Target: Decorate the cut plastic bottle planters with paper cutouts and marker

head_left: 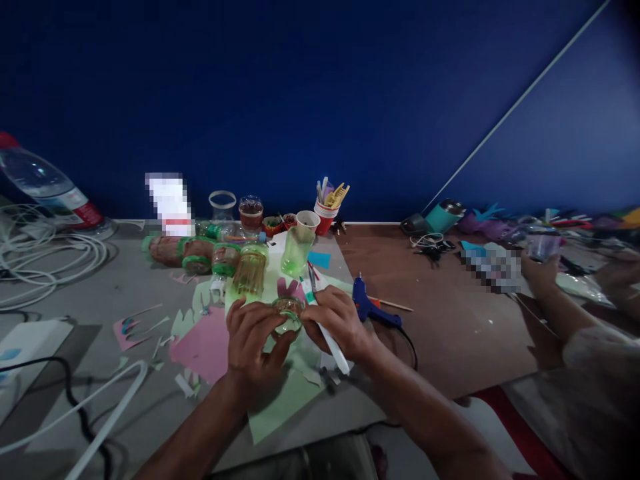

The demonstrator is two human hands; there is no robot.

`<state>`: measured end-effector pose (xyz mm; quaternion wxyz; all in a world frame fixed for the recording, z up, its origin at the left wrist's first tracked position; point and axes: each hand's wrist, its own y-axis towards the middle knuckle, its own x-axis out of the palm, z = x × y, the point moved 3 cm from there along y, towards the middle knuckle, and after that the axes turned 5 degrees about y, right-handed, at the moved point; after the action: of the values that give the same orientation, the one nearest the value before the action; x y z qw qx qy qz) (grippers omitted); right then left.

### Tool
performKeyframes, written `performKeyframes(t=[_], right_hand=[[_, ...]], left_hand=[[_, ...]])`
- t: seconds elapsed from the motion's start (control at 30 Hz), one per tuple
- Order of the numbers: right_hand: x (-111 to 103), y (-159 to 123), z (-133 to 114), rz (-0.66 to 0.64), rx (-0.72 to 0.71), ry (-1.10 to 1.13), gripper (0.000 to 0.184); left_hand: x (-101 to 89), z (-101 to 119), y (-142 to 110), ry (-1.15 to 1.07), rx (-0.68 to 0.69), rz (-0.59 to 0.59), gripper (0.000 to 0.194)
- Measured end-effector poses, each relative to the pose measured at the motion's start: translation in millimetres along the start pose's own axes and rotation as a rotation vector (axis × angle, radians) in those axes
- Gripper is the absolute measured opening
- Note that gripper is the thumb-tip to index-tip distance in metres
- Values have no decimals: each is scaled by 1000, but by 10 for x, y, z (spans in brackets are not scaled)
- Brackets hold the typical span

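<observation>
My left hand (260, 337) curls its fingers around a small, clear round plastic piece with a green rim (289, 307), which looks like a cut bottle section. A pink paper shape (290, 288) rises just behind it. My right hand (343, 323) is closed around a slim white-handled tool (334, 348), whose dark, narrow tip points away from me; I cannot tell its exact kind. The right fingertips meet the plastic piece's right side. Beneath both hands lies green paper (280, 410), with a pink sheet (200, 347) to the left.
A blue glue gun (369, 303) lies right of my hands. Behind stand a green-tinted plastic cup (296, 250) and a red cup (327, 217) of wooden cutlery. Brown-and-green bottle pieces (197, 255) lie back left; cables (50, 257) coil further left. Another person's hand (540, 270) works at right.
</observation>
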<state>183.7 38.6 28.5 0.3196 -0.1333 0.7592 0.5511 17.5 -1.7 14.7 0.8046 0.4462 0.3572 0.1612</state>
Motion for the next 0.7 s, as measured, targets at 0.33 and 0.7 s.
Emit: performKeyframes(t=[0.33,0.7], right_hand=[[12,96,-95,-82,-32,-25,10],[34,107,-116,-96,-57,23,12]], left_hand=[[-10,-17,0,22,-30,-20,17],[-10,-8,3,1,-3,-47,18]])
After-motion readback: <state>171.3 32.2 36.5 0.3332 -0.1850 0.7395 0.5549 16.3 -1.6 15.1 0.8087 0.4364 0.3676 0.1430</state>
